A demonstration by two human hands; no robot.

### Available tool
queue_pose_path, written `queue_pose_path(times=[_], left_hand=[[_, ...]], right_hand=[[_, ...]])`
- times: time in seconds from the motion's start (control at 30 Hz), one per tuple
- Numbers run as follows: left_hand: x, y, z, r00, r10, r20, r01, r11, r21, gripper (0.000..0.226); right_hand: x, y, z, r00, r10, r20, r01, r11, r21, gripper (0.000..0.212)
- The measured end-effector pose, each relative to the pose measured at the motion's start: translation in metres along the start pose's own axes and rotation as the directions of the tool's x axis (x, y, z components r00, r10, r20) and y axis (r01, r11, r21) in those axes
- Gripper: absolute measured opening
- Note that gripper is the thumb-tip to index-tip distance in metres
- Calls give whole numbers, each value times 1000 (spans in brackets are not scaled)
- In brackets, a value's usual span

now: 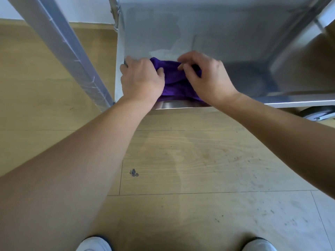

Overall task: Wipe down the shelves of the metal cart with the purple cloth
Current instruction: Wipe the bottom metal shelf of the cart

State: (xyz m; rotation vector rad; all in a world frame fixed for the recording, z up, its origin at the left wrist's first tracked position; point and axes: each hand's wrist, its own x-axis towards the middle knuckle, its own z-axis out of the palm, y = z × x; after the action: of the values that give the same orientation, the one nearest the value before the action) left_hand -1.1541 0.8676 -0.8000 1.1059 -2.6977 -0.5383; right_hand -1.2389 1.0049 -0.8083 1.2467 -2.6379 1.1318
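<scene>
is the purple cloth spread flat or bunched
Bunched: the purple cloth lies in rumpled folds on the metal cart shelf, between left hand and right hand.

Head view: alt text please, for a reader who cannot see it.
On a metal cart shelf, near its front left corner, the right hand pinches a bunched purple cloth while the left hand rests on it. Wood floor and light shoes show below.

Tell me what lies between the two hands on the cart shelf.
The bunched purple cloth fills the gap between left hand and right hand, on the metal shelf; the head view shows it.
</scene>
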Motion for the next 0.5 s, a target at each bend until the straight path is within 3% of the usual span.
queue_pose_path(times=[0.2, 0.27, 0.33, 0.4, 0.5], left_hand=[[0, 4, -3, 1000, -11, -15, 10, 998, -62, 26], [0, 2, -3, 999, -7, -43, 4, 996, -84, 38], [0, -2, -2, 991, 74, -109, -77, 997, -31, 47], [1, -5, 0, 975, 160, -153, -155, 987, 42, 42], [7, -7, 5, 992, 102, -78, -94, 991, 99, 33]], right_hand=[[7, -5, -4, 988, 65, -138, -64, 998, 11, 25], [14, 3, -9, 993, 98, -60, -106, 981, -164, 32], [18, 11, -10, 966, 221, 133, -160, 919, -361, 47], [17, 14, -7, 927, 275, 254, -153, 897, -414, 53], [12, 12, -7, 930, 289, 225, -176, 892, -417, 61]])
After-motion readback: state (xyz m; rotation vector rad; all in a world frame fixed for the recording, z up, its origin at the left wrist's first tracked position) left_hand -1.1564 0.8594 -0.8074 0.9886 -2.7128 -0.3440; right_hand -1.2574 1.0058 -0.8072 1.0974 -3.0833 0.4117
